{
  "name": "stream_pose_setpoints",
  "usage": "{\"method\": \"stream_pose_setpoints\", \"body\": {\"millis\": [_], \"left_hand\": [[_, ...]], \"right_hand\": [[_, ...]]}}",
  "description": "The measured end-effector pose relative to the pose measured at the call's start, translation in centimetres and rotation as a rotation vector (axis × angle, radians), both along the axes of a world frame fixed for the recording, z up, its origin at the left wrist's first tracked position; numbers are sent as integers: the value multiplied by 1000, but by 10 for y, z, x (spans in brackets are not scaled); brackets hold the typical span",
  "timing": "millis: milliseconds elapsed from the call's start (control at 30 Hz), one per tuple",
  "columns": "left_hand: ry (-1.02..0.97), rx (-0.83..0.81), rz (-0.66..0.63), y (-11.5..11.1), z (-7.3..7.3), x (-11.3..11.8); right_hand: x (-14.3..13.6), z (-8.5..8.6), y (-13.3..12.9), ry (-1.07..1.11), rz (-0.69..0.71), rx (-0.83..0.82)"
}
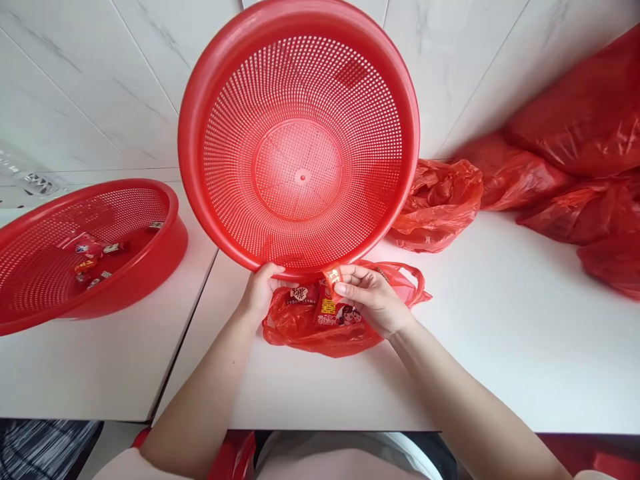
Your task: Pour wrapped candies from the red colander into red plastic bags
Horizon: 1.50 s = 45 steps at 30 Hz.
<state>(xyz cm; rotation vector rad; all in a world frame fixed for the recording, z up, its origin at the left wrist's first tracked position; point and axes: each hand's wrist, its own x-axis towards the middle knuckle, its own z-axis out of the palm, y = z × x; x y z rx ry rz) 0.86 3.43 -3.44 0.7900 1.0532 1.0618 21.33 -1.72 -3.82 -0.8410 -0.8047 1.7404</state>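
Head view gives me the left hand [261, 291] pinching the lower rim of the basket [300, 153], thumb over the edge; most of its fingers are hidden behind the rim. The basket is tilted, its mouth towards me, its top rim cut off by the frame. I see the right hand [375, 297] gripping a small red sweet [333, 279] between thumb and fingers, just at the rim and above the open bag [335, 345]. The thumb covers part of the sweet, and I cannot tell whether those fingers touch the basket too. Packets [327, 312] lie in the bag, partly screened by the right hand. On my left, the second basket [155, 257] runs out of frame; its few sweets [86, 248] are blurred. The bags [580, 120] at right are cut off, their contents unreadable to me.
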Motion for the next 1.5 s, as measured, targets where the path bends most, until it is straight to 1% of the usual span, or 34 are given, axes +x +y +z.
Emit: {"method": "stream_pose_setpoints", "body": {"millis": [100, 200, 267, 367, 500, 600, 667, 700, 767, 833, 900, 933, 967, 1000, 1067, 1100, 1133, 1167, 1200, 1233, 1267, 1300, 1333, 1367, 1400, 1433, 1500], "left_hand": [[-12, 2, -17, -1, 0, 0], [-12, -59, -13, -1, 0, 0], [-10, -64, -6, -1, 0, 0], [-22, -39, 9, 0, -1, 0], [-47, -68, -1, 0, -2, -1], [-46, -43, 2, 1, 0, -1], [-42, -24, 21, 1, 2, -1], [-45, -18, 29, 2, 3, -1], [-59, -10, 41, 2, 4, -2], [-73, 7, 48, 2, 3, -4], [-62, 28, 36, 2, 4, -7], [-45, 46, 5, 2, 6, -9], [-16, 70, -55, 1, 9, -12], [32, 103, -145, 1, 13, -16], [187, 200, -343, -1, 26, -29], [299, 259, -394, -2, 34, -37], [434, 322, -371, -3, 42, -46], [594, 380, -260, -5, 49, -56], [776, 414, -76, -6, 56, -66], [968, 409, 153, -7, 60, -77], [1150, 354, 384, -7, 63, -88], [1305, 256, 583, -8, 64, -98], [1409, 133, 720, -7, 64, -108], [1455, 15, 778, -7, 62, -118], [1459, -58, 792, -6, 59, -126], [1439, -94, 792, -6, 56, -133], [1387, -72, 791, -4, 50, -143]], "right_hand": [[-2, 1, -1, 43, 25, -77], [-2, 1, -2, 26, 20, -93], [-2, 0, -1, 1, 1, -67], [0, -2, -1, -73, -5, 34], [-4, 0, -3, -299, -36, 223], [-7, 3, -7, -575, -66, 396], [-6, 4, -8, -768, -146, 495], [-4, 4, -7, -851, -212, 522], [1, 2, -5, -972, -323, 526], [6, -2, -2, -1044, -351, 500], [8, -6, 1, -1077, -385, 507], [8, -7, 2, -1081, -421, 522], [8, -7, 2, -1068, -467, 533], [7, -7, 3, -1029, -507, 537], [5, -5, 3, -852, -542, 516], [4, -4, 4, -731, -545, 492], [3, -3, 4, -609, -550, 461], [3, -2, 4, -499, -558, 425], [2, -1, 5, -410, -567, 387], [2, -1, 5, -340, -571, 351], [1, 0, 5, -289, -569, 319], [1, 0, 5, -248, -565, 296], [0, 0, 4, -218, -562, 285], [-1, 0, 4, -200, -562, 284], [-1, 1, 3, -196, -567, 290], [-1, 1, 3, -202, -577, 302], [1, 2, 2, -236, -595, 333]]}}
